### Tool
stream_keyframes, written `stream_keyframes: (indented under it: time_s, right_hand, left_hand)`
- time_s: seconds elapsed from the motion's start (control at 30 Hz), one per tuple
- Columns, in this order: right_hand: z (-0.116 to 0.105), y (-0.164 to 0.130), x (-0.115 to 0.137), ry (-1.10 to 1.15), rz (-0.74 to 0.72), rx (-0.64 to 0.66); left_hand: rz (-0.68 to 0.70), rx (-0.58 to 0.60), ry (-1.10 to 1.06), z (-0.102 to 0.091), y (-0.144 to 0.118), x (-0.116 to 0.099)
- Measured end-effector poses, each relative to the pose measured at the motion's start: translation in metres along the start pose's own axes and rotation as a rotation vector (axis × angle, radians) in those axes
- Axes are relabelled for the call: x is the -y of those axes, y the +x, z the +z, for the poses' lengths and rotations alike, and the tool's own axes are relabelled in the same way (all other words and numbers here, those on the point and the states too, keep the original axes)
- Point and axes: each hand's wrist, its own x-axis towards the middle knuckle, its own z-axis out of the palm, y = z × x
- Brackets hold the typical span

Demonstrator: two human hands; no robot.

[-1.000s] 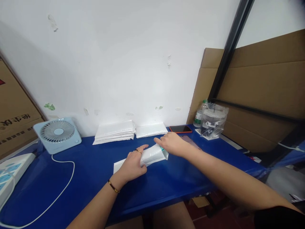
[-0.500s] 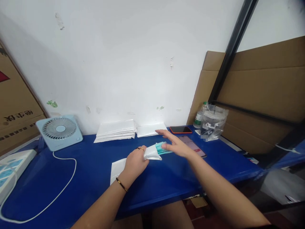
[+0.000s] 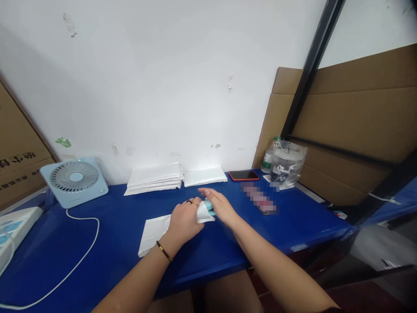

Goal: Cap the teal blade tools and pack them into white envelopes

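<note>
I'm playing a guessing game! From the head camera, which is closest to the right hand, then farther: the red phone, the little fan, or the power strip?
From the right hand:
1. Red phone, behind it, slightly right, by the wall.
2. Little fan, far left.
3. Power strip, at the left edge.

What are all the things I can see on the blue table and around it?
White mailer bag: one, white, flat under the left hand.
Teal item: one, teal, at the bag's open end.
Envelope stacks: two, white, against the wall.
Fan: one, pale blue, back left, white cord.
Power strip: one, white, far left.
Phones: two, one red-edged, one blurred, right of middle.
Bottle: one, clear, green cap, back right.
Plastic bag: one, clear, beside the bottle.
Cardboard: brown, right and left.
Table: one, blue.
Left hand: grip on the bag.
Right hand: on the teal item.
</note>
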Motion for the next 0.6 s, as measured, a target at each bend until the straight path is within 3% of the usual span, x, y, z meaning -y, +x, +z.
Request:
stream_keyframes:
  time_s: [0.07,0.13,0.23,0.3,0.37,0.47,0.6]
  right_hand:
    - [0.004,-0.003,-0.003,0.013,0.027,-0.037]
    - [0.004,-0.009,-0.004,0.047,0.051,0.059]
    - [-0.005,-0.024,-0.004,0.051,0.067,0.270]
    - [-0.017,-0.035,-0.003,-0.030,0.050,0.283]
    - [-0.030,-0.044,-0.004,-0.167,-0.019,0.296]
    - [-0.039,-0.055,-0.003,-0.360,-0.149,0.358]
    - [-0.037,-0.061,-0.002,-0.538,-0.257,0.373]
  left_hand:
    - [0.041,-0.012,0.002,0.004,0.000,0.000]
    - [0.120,-0.014,-0.004,0.007,0.000,0.003]
    - [0.352,0.079,-0.030,0.006,0.001,0.013]
    - [0.530,0.152,-0.043,0.000,0.003,0.023]
    - [0.616,0.184,-0.020,-0.008,0.002,0.034]
    - [0.555,0.195,0.030,-0.018,-0.009,0.045]
    - [0.315,0.138,-0.142,-0.020,-0.043,0.037]
